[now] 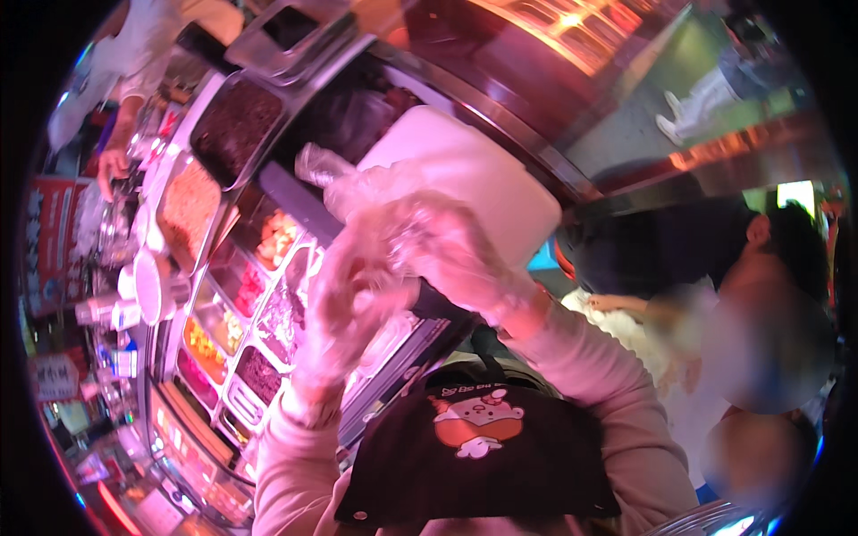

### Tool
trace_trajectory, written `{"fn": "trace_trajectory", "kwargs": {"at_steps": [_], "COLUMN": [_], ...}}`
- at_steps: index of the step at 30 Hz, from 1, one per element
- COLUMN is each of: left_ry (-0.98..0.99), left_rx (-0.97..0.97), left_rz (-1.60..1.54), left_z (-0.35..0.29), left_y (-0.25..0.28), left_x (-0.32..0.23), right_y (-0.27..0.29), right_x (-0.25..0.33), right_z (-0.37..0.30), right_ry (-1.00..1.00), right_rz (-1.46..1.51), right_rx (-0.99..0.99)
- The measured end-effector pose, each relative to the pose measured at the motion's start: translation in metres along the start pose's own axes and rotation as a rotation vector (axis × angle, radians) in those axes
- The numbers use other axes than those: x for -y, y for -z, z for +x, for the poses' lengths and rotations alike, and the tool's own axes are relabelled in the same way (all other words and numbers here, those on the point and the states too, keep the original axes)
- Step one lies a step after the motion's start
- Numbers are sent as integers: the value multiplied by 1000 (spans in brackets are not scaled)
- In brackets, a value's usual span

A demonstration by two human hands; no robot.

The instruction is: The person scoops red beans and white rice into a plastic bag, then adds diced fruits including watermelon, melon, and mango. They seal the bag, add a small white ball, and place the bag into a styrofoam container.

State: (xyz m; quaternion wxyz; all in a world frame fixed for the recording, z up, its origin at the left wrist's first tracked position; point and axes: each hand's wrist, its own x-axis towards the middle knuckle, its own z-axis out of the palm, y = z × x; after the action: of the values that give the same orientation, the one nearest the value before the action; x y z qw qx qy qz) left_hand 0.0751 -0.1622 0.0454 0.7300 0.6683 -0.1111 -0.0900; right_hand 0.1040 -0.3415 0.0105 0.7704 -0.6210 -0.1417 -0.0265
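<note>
Both of my hands are raised together in front of my chest, in thin clear plastic gloves and slightly blurred. My left hand (340, 299) curves upward with its fingers bent toward the other hand. From the right, my right hand (456, 250) meets it, fingers curled and pressed in against the left fingers. Whatever lies between them is hidden by the gloves and the blur. Crumpled clear plastic (326, 170) shows just beyond my fingers; I cannot tell whether they touch it. Behind it stands a white, rounded box or lid (465, 170).
Left of my hands, metal trays hold dark filling (237, 129), tan crumbs (188, 214) and several colourful toppings (206, 353). A white cup (152, 286) stands beside them. Another person's hand (112, 165) is at the far left. On the right, a dark-clothed person (661, 246) works close by.
</note>
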Motion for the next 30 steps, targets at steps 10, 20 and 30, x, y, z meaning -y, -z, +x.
{"fn": "trace_trajectory", "kwargs": {"at_steps": [10,20,30], "left_ry": [-258,-436,-313], "left_rx": [-322,-551,-638], "left_rz": [1108,1061,1459], "left_z": [178,41,-10], "left_y": [86,139,341], "left_x": [118,57,53], "right_y": [35,-112,-220], "right_x": [-57,-73,-147], "right_z": [121,144,185], "right_ry": [-324,409,414], "right_rz": [-98,-532,-986], "right_rx": [-455,170,590]}}
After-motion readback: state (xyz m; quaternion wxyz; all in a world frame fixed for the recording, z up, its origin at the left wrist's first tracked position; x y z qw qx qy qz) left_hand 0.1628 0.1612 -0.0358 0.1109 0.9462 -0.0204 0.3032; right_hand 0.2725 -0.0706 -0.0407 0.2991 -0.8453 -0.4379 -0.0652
